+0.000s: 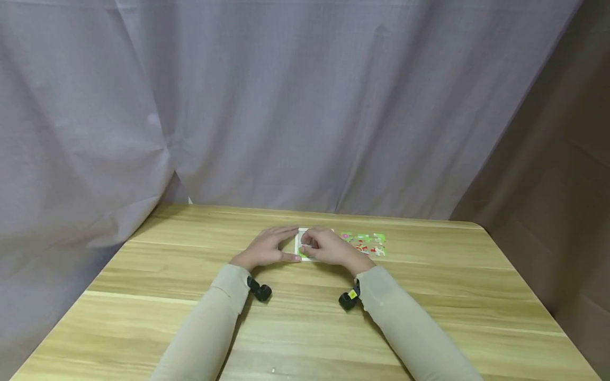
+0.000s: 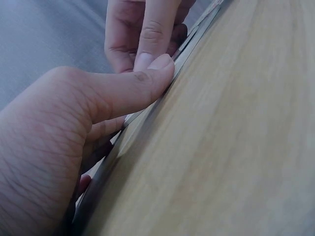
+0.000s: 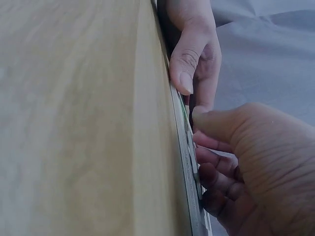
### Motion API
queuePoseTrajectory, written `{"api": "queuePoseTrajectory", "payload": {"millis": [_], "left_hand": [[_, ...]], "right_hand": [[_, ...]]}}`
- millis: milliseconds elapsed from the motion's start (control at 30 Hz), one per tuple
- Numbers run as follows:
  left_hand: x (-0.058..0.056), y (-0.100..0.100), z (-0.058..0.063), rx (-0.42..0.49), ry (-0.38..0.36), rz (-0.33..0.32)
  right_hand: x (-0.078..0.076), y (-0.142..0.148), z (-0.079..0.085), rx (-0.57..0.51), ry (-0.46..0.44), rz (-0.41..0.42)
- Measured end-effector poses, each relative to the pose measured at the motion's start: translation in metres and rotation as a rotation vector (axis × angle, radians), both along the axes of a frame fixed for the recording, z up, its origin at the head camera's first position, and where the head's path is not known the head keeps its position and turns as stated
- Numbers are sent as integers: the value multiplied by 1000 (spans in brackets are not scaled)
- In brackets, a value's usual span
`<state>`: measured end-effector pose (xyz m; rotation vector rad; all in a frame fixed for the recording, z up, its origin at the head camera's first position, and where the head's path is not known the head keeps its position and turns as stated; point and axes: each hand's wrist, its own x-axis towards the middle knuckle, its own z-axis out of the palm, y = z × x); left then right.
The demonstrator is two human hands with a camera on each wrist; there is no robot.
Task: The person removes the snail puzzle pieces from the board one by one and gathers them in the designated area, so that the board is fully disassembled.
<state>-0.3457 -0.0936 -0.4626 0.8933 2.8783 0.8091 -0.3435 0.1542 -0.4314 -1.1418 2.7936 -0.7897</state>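
A small white-rimmed puzzle board (image 1: 297, 239) lies flat near the far side of the table. My left hand (image 1: 268, 247) rests at its left side with fingers extended, the thumb at the near corner and the index finger at the far one. Bent over the board is my right hand (image 1: 331, 247), its thumb and fingertips brought together low over the left part, where some green print shows. They seem to pinch a jigsaw piece, mostly hidden by the fingers. In the left wrist view the right hand (image 2: 147, 34) is close beside the left thumb (image 2: 130, 91).
Several loose jigsaw pieces (image 1: 378, 238), green with red and white, lie just right of the board, partly behind the right hand. The wooden table (image 1: 295, 328) reaches back to a grey curtain (image 1: 267, 106). Black wrist cameras (image 1: 349, 300) sit on both wrists.
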Motion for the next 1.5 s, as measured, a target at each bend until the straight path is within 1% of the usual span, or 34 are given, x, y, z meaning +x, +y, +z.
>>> {"api": "queuePoseTrajectory", "payload": {"millis": [167,233,433,733,933,1067,1200,1300,1500], "left_hand": [[1,0,2,-3,7,7],[1,0,2,0,9,7],[2,1,2,-6,7,5],[3,0,2,3,14,0],[4,0,2,11,4,-6],[3,0,1,17,5,-8],[2,1,1,6,4,-4],[2,1,2,-1,4,-1],[2,0,2,6,-4,3]], "right_hand": [[-3,0,0,15,32,11],[-3,0,0,14,26,10],[0,1,1,10,-41,-12],[3,-1,0,-19,-53,-27],[0,0,-5,-74,-114,-26],[-1,1,-5,-117,-140,-25],[-2,2,-4,-112,-123,-6],[-2,2,-4,-105,-105,-6],[-2,-1,-5,-144,-89,-54]]}}
